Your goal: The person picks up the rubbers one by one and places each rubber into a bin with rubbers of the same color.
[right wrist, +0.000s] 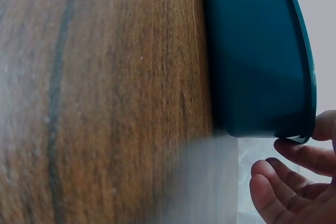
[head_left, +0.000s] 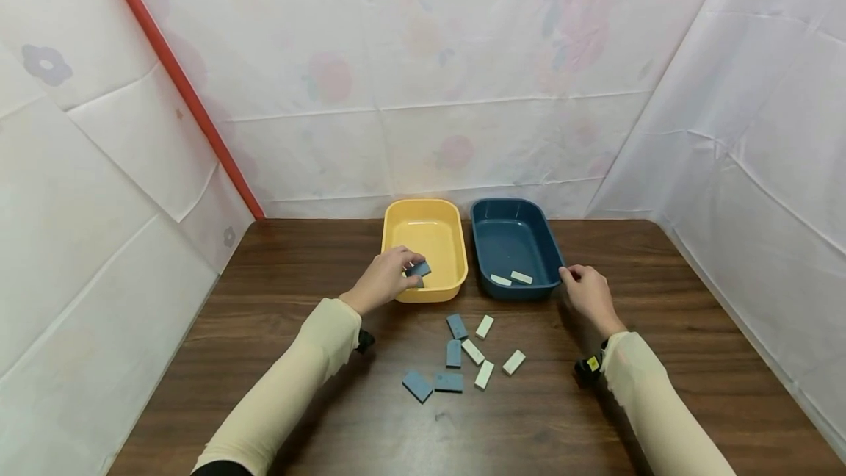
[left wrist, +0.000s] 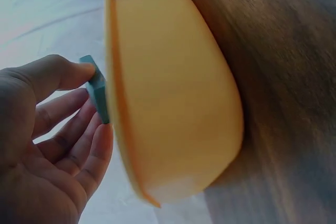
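My left hand (head_left: pixel 386 279) pinches a blue-grey rectangular block (head_left: pixel 418 269) between thumb and fingers, just over the near rim of the yellow bin (head_left: pixel 391 215). In the left wrist view the held block (left wrist: pixel 96 88) is seen edge-on beside the bin's rim. A second blue-grey piece shows just below the held one; whether it is held or lies in the bin I cannot tell. With thumb and index finger, my right hand (head_left: pixel 590 296) pinches the near right corner of the dark blue bin (right wrist: pixel 257 51). Two cream blocks (head_left: pixel 521 278) lie inside that bin.
Between my arms, several blue-grey blocks (head_left: pixel 449 383) and several cream blocks (head_left: pixel 513 362) are scattered on the dark wooden table (head_left: pixel 297 270). The two bins stand side by side near the back edge. White patterned sheets (head_left: pixel 423 79) hang around the table.
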{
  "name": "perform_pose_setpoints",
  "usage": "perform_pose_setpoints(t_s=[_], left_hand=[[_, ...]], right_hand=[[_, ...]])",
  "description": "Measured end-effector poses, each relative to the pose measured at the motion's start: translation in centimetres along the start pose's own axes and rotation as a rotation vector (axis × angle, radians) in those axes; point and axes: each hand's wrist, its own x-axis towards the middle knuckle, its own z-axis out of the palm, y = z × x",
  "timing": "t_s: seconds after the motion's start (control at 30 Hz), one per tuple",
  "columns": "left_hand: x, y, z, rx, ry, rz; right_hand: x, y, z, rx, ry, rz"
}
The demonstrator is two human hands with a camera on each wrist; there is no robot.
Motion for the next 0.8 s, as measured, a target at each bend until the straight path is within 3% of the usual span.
perform_pose_setpoints(t_s=[0.5, 0.8], left_hand=[[3.3, -0.5, 2.2, -0.008, -0.170, -0.090], [4.6, -0.2, 3.8, -0.005, -0.218, -0.041]], right_hand=[[-0.3, 0.6, -0.2, -0.006, -0.009, 0.010], [-0.8, 0.9, -0.5, -0.004, -0.013, 0.012]])
